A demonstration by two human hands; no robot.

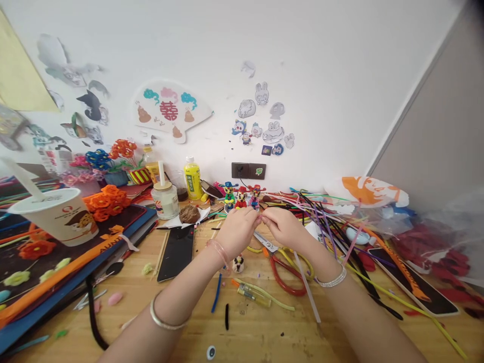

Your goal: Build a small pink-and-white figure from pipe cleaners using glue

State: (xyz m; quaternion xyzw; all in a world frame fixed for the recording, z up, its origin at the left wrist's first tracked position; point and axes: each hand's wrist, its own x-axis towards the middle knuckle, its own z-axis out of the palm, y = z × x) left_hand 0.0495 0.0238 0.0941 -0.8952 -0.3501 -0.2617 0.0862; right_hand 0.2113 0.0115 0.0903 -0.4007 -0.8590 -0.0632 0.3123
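My left hand (238,229) and my right hand (285,227) meet fingertip to fingertip over the desk, both pinched closed. Whatever they hold is too small and too hidden to make out. Just behind them stand three small colourful figurines: one in a blue hat (229,191), one in red (241,195) and one in pink (255,194). Below the hands lie red-handled scissors (289,289), with the blades pointing up toward the fingers. A small black-and-white figure (238,264) sits by my left wrist. Nearer me are a yellow lighter (254,295), a blue fuzzy stem piece (217,294) and a black one (227,316).
A black phone (176,254) lies left of centre, near a candle jar (165,201) and a yellow bottle (192,179). A drink cup (56,214) stands at far left. Fuzzy stems (321,222) and another phone (416,282) crowd the right. A googly eye (210,352) is in front.
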